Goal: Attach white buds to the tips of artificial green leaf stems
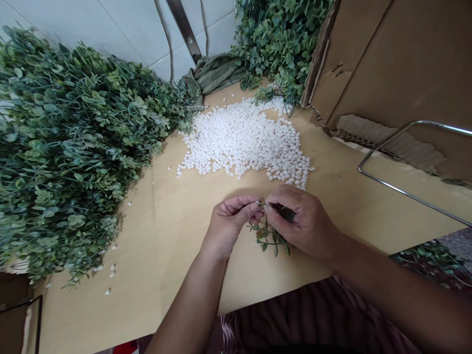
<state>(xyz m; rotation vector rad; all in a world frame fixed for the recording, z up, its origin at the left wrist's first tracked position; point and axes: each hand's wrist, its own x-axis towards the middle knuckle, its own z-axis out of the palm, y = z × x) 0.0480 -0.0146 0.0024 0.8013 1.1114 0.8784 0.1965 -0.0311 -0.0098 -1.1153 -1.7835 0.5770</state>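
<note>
My left hand (230,221) and my right hand (308,219) meet fingertip to fingertip above the table, both closed in a pinch. A small sprig of green artificial leaves (271,242) hangs from under my right fingers, its stem end reaching the point where the fingertips meet. Something tiny and pale sits at my left fingertips, too small and covered to name. Just beyond the hands spreads a heap of small white plastic pieces (243,140).
Dense artificial foliage (73,152) is piled along the left, with another bunch (283,39) at the back. A cardboard box (401,73) stands at right, near a bent metal wire frame (398,189). A green cloth (219,73) lies by the tiled wall. Stray white pieces dot the tabletop (173,236).
</note>
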